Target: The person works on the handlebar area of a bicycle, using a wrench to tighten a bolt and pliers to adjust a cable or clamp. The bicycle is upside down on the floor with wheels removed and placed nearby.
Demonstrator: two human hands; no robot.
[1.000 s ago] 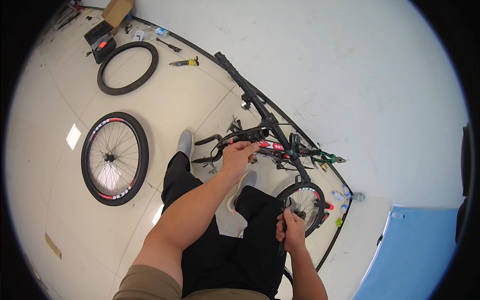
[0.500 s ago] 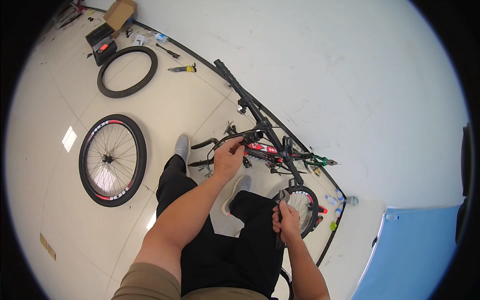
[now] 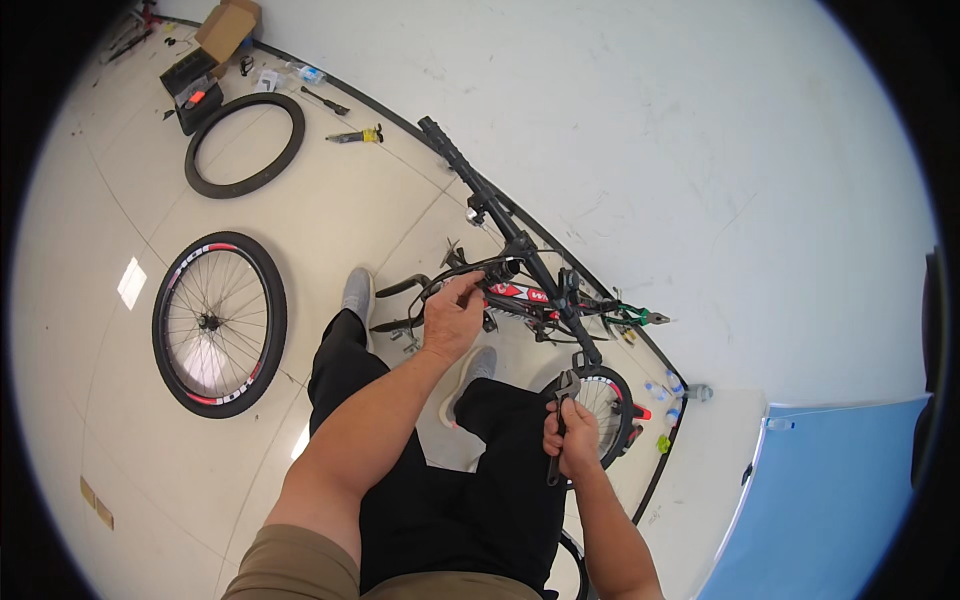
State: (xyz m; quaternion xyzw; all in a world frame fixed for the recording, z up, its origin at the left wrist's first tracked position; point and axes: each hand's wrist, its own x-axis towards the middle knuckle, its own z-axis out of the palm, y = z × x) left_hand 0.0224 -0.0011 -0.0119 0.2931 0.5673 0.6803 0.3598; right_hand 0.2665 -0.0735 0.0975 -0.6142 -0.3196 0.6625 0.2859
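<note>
A black bicycle frame with red and white markings [image 3: 522,291] stands in front of me, close to the wall. Its black handlebar [image 3: 465,165] runs slantwise across the front end. My left hand [image 3: 455,320] reaches to the cables and fork area just below the bar. Its fingers are curled together there, and what lies between the fingertips is too small to make out. In front of my right thigh, my right hand [image 3: 572,440] is closed round the handle of a dark adjustable wrench [image 3: 567,385], jaw upward.
A spoked wheel [image 3: 270,350] and a bare tyre [image 3: 197,180] lie on the floor at left. Behind are an open black tool case [image 3: 200,105], a cardboard box [image 3: 225,30] and a yellow-black tool [image 3: 360,135]. Green-handled pliers [image 3: 640,316] and bottles [image 3: 672,385] are by the wall.
The view has shifted slightly, so most things sit a little further left. In my right hand the wrench is more upright. My left hand stays at the front of the bicycle.
</note>
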